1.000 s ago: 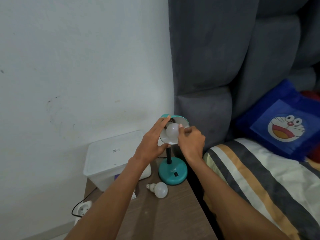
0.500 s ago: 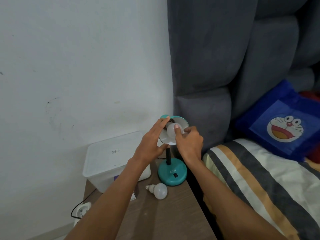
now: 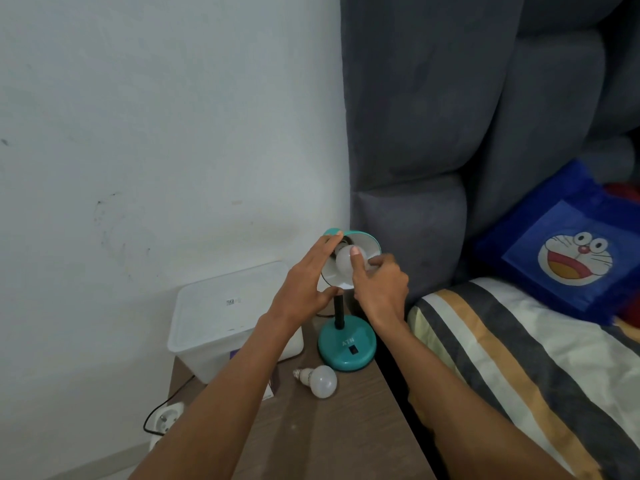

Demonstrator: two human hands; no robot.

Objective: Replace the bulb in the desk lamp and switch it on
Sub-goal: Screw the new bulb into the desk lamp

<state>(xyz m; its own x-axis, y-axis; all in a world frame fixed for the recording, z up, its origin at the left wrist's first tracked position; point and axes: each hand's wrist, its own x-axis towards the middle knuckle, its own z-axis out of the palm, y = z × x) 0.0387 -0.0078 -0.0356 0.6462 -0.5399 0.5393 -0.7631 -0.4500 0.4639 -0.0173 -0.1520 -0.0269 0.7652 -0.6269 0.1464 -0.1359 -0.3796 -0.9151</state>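
Hands [image 3: 346, 282] on "ATN" lamp [image 3: 347, 344] bulb [image 3: 344, 266]

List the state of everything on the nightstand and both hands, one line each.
Lamp bulb: in the shade's socket, unlit.
Lamp shade: tilted toward the camera.
Left hand: bracing the shade rim.
Right hand: fingers on the lamp bulb.
Spare bulb: lying on its side.
Plastic box: lid on.

Two bulbs [image 3: 344, 260] [image 3: 320, 381], one lamp [image 3: 347, 344], two hands [image 3: 304, 285] [image 3: 379, 285]
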